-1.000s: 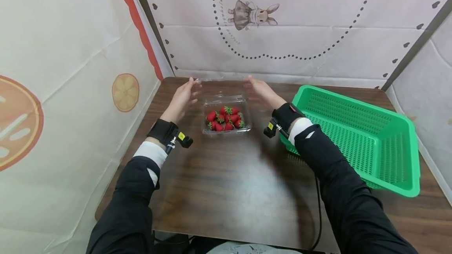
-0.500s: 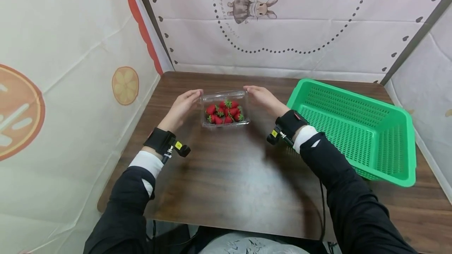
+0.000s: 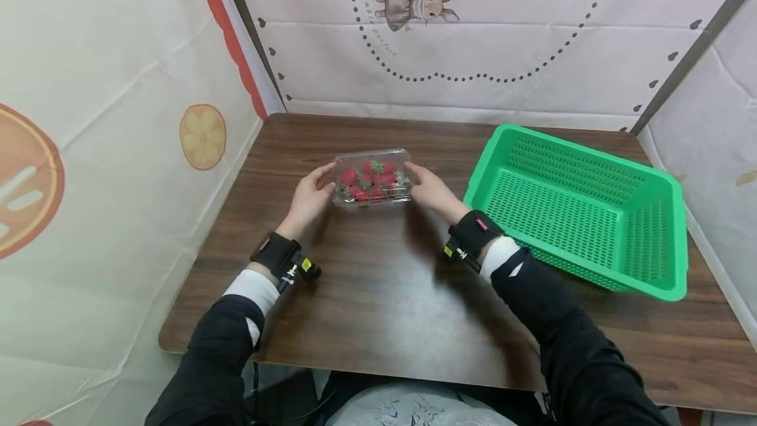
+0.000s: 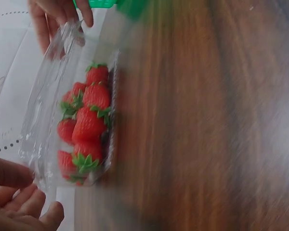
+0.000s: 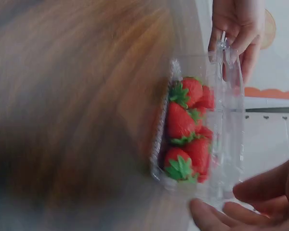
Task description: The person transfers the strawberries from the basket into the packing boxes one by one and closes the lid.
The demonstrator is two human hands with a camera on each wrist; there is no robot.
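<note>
Left hand: the left hand (image 3: 309,199) is seen at the 9 o'clock end of the clear clamshell box (image 3: 372,177), with its fingers (image 3: 324,173) curled against that end; in the right wrist view the box's edge is pinched by these fingers (image 5: 241,36).

Right hand: the right hand (image 3: 432,190) is placed at the 3 o'clock end of the box, its fingers (image 3: 414,173) curled onto the end wall and lid edge; in the left wrist view the lid's rim is pinched by its fingertips (image 4: 62,12).

Box: the clear clamshell box is held between both hands over the desk (image 3: 378,301), towards 12 o'clock of the desk's middle; the lid is lowered over the tray. Whether the box touches the desk cannot be told.

Strawberries: red strawberries (image 3: 369,179) with green caps are packed inside the box, seen closely in the left wrist view (image 4: 86,127) and the right wrist view (image 5: 185,132).

Basket: a green perforated basket (image 3: 662,235) is set on the desk at 3 o'clock of the box, near the right hand but apart from it.

Surround: printed cloth walls (image 3: 118,84) are hung at 9 and 12 o'clock of the desk.
</note>
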